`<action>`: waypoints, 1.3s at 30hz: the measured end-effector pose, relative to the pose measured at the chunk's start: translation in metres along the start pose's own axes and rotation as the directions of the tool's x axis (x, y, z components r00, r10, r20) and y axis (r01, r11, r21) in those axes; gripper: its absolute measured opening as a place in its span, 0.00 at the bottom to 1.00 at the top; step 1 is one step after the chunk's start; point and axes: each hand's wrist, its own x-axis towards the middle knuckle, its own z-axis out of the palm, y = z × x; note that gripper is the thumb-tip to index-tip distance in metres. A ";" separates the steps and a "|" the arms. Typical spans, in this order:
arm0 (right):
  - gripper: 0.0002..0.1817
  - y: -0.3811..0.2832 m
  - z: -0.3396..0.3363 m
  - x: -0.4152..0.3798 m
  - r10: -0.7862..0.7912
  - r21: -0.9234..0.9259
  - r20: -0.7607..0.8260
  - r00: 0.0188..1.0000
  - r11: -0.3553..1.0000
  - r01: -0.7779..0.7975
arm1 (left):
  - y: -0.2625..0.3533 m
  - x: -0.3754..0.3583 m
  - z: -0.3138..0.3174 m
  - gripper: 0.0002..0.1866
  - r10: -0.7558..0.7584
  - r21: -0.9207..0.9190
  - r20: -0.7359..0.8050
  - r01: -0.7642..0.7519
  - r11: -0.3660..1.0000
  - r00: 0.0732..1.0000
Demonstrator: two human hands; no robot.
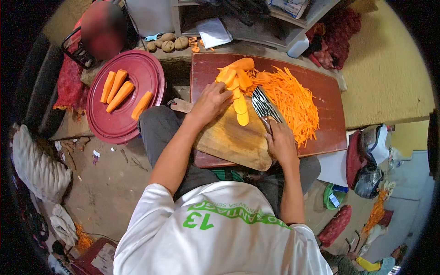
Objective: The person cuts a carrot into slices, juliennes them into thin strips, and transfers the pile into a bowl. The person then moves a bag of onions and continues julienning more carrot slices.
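My right hand is closed round the handle of a knife with a black-and-white patterned blade. The blade lies at the edge of a big heap of carrot strips. My left hand has its fingers curled against the carrot slices, which overlap in a row on the wooden cutting board; its fingertips are partly hidden. A thicker piece of carrot lies beyond the slices. The board rests on a dark red tabletop over my lap.
Several peeled carrots lie on a round red lid at my left. Potatoes and a white paper are on the ledge ahead. A shelf stands behind the tabletop. Helmets and a green basin are at right.
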 end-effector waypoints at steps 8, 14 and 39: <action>0.21 -0.017 -0.026 -0.024 0.178 0.147 0.090 0.980 0.971 -0.190 | 0.017 0.003 -0.003 0.20 0.049 0.012 0.004 -0.049 0.999 0.999; 0.19 -0.032 -0.028 -0.046 0.274 0.241 0.151 0.950 0.922 -0.304 | 0.008 0.005 0.015 0.23 0.067 0.081 -0.067 -0.061 0.995 0.996; 0.21 -0.024 0.020 -0.056 0.159 0.219 0.047 0.986 0.962 -0.166 | -0.132 0.020 0.015 0.32 -0.537 0.184 -0.045 0.535 0.825 0.843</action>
